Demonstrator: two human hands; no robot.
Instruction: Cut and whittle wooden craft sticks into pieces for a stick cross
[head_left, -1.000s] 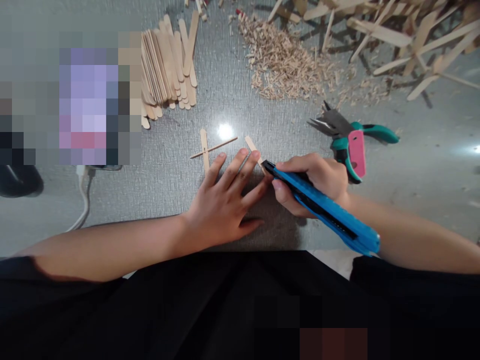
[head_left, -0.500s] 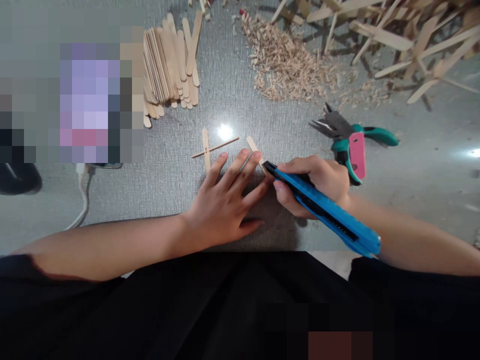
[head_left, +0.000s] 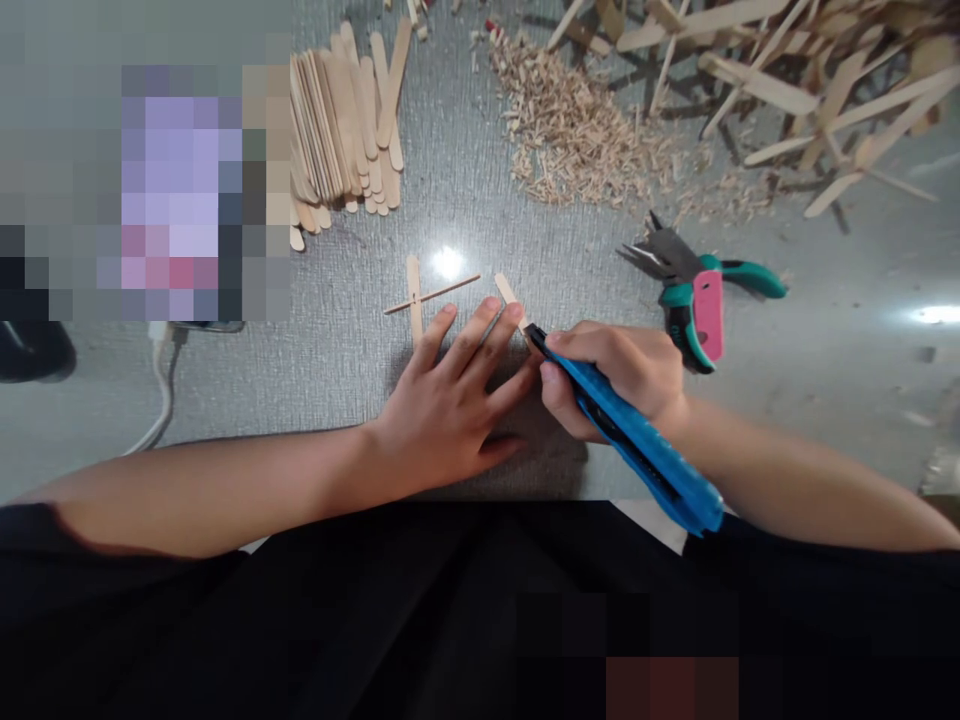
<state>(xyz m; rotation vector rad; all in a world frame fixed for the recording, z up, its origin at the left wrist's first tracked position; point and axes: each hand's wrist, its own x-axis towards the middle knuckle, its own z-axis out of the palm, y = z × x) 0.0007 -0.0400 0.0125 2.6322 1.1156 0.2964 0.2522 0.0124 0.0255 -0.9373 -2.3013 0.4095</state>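
Note:
My right hand (head_left: 619,375) is closed round a blue utility knife (head_left: 637,440), its black tip slanting up and left onto a popsicle stick (head_left: 511,298). Beside it my left hand (head_left: 461,400) lies flat with spread fingers, two fingertips touching that stick and covering part of it. The stick's lower end is hidden under the fingers and the knife tip. Just past my left index-side fingers, a second popsicle stick (head_left: 414,280) stands out from beneath the hand, and a thin wooden strip (head_left: 450,288) crosses it.
Popsicle sticks (head_left: 330,130) lie stacked at the upper left. Wood shavings (head_left: 585,130) are heaped at the top middle, with joined stick pieces (head_left: 832,110) on the right. Teal-handled pliers (head_left: 679,265) and a pink piece (head_left: 708,315) rest right of my hand. A white cable (head_left: 166,390) runs at left.
My right hand has shifted slightly left, and the rear of the knife has swung down and left, so the knife stands steeper. My left hand and the sticks stay nearly still.

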